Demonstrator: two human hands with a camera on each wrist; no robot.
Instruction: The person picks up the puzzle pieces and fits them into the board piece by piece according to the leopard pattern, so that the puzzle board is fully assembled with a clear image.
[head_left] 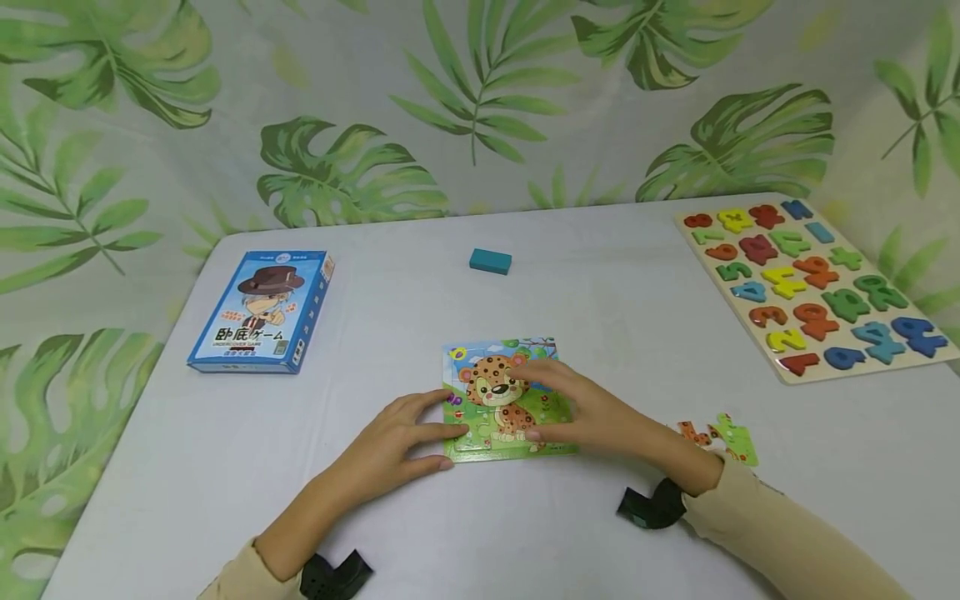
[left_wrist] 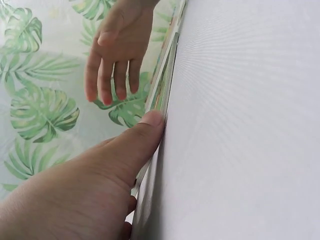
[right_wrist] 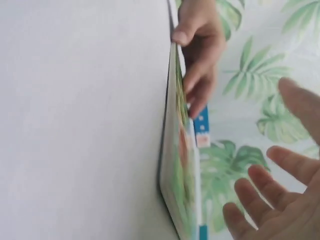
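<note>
A leopard-cub jigsaw puzzle (head_left: 483,450) lies flat in its tray on the table. My left hand (head_left: 405,437) rests against the puzzle's left side, its fingers extended over the picture and its thumb by the near left corner. In the left wrist view, that thumb (left_wrist: 145,132) touches the board's edge. Over the puzzle's right half is my right hand (head_left: 596,408), fingers spread and loosely bent. The right wrist view shows this hand (right_wrist: 285,205) apart from the board, with nothing in it. Loose puzzle pieces (head_left: 738,442) lie beside the right forearm, partly hidden by it.
A blue card-game box (head_left: 262,312) lies at the left. Behind the puzzle sits a small teal block (head_left: 491,261). At the right is a wooden board (head_left: 757,333) of colourful numbers and symbols. Leaf-patterned cloth (head_left: 480,108) hangs behind the white table (head_left: 375,292).
</note>
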